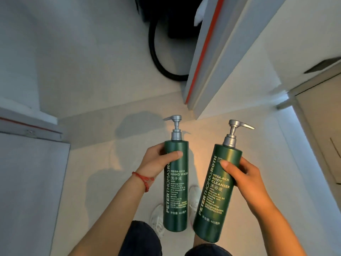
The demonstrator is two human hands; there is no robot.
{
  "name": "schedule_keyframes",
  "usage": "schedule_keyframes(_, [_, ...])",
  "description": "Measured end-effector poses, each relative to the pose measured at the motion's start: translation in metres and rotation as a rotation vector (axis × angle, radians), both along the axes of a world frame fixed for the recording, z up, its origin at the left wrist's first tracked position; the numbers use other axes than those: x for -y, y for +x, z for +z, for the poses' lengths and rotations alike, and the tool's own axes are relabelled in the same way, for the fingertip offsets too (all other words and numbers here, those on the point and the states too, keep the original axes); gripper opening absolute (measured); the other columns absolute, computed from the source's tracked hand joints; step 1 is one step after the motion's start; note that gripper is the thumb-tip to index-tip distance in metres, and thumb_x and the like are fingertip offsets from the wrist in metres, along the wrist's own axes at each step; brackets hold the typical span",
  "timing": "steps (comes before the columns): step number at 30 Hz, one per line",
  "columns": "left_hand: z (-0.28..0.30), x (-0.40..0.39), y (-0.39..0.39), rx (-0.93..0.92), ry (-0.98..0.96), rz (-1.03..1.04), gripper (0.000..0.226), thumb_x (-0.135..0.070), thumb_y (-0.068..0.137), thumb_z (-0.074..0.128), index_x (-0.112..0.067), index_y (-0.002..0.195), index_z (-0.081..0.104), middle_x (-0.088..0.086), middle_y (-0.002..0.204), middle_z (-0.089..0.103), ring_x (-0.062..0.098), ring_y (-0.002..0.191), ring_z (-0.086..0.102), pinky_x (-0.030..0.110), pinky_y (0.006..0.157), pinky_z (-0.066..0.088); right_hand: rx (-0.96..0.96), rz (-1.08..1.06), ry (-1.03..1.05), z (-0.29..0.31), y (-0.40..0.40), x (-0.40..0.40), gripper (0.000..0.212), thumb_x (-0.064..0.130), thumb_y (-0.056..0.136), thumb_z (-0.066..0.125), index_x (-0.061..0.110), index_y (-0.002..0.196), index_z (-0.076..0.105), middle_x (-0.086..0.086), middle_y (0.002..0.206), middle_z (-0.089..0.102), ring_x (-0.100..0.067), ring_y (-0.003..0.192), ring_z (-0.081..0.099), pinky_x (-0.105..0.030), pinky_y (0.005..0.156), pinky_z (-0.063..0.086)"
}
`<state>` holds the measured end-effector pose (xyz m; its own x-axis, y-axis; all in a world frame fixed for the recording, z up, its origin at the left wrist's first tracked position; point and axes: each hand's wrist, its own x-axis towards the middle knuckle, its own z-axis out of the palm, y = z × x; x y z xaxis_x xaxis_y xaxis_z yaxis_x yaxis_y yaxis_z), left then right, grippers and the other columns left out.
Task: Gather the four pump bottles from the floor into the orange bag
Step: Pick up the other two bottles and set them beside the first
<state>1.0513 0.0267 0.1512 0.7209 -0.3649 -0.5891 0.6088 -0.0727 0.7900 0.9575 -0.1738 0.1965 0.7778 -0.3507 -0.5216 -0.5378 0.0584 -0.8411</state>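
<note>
Head view: two tall bottles held up over a pale, smooth tiled floor
Left hand: fingers wrapped round the hand wash bottle, a matte green cylinder with a grey metallic pump, upright; red braided cord on the wrist
Right hand: clasping the body cleanser bottle, same shape, tilted right
Below the hands: white laced shoes

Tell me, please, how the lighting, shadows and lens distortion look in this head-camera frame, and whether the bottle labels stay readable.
Head view: dim, cool light with a warm patch on the floor; soft shadows fall there behind the hand wash bottle. Wide-angle bending slants the cabinet edges. Large label text on it and on the body cleanser bottle reads sharply; the small print blurs.
</note>
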Motion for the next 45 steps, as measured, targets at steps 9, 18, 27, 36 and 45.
schedule_keyframes(9, [0.102, 0.040, -0.029, 0.008, 0.018, -0.282, 0.014, -0.011, 0.072, 0.071, -0.022, 0.080, 0.067, -0.002, 0.082, 0.070, 0.014, 0.075, 0.067, 0.023, 0.067, 0.053, 0.039, -0.223, -0.049, 0.090, -0.081, 0.003, 0.028, 0.041, 0.064, 0.064, 0.026, 0.087, 0.063, 0.003, 0.079, 0.068, -0.003, 0.065, 0.066, -0.013, 0.050, 0.050])
schedule_keyframes(18, [0.163, 0.119, -0.109, 0.083, 0.031, -0.569, 0.020, -0.005, 0.070, 0.073, -0.021, 0.079, 0.066, -0.009, 0.073, 0.069, 0.000, 0.061, 0.065, 0.011, 0.055, 0.049, 0.067, -0.525, -0.082, 0.139, -0.201, 0.034, 0.017, 0.032, 0.072, 0.066, 0.025, 0.087, 0.063, 0.004, 0.079, 0.069, -0.001, 0.064, 0.066, -0.011, 0.049, 0.048])
schedule_keyframes(27, [0.206, 0.207, -0.264, 0.142, 0.012, -0.868, 0.021, -0.001, 0.072, 0.070, -0.018, 0.082, 0.064, -0.002, 0.078, 0.067, -0.003, 0.058, 0.064, 0.009, 0.053, 0.049, 0.125, -0.859, -0.120, 0.169, -0.386, 0.071, 0.013, 0.010, 0.079, 0.066, 0.021, 0.084, 0.063, 0.018, 0.063, 0.070, 0.004, 0.056, 0.063, -0.008, 0.048, 0.044])
schedule_keyframes(36, [0.261, 0.301, -0.430, 0.230, -0.087, -1.160, 0.019, -0.011, 0.071, 0.073, -0.023, 0.082, 0.063, -0.003, 0.082, 0.068, -0.001, 0.062, 0.066, 0.010, 0.052, 0.048, 0.192, -1.186, -0.227, 0.230, -0.573, 0.097, 0.010, 0.011, 0.078, 0.068, 0.019, 0.083, 0.065, 0.015, 0.068, 0.072, 0.002, 0.061, 0.064, -0.011, 0.053, 0.048])
schedule_keyframes(45, [0.319, 0.386, -0.552, 0.295, -0.218, -1.442, 0.019, -0.014, 0.071, 0.073, -0.024, 0.081, 0.061, -0.004, 0.083, 0.067, 0.003, 0.065, 0.066, 0.010, 0.052, 0.048, 0.262, -1.491, -0.339, 0.273, -0.676, 0.109, 0.007, 0.012, 0.079, 0.067, 0.019, 0.079, 0.067, 0.012, 0.067, 0.072, 0.001, 0.061, 0.064, -0.012, 0.053, 0.048])
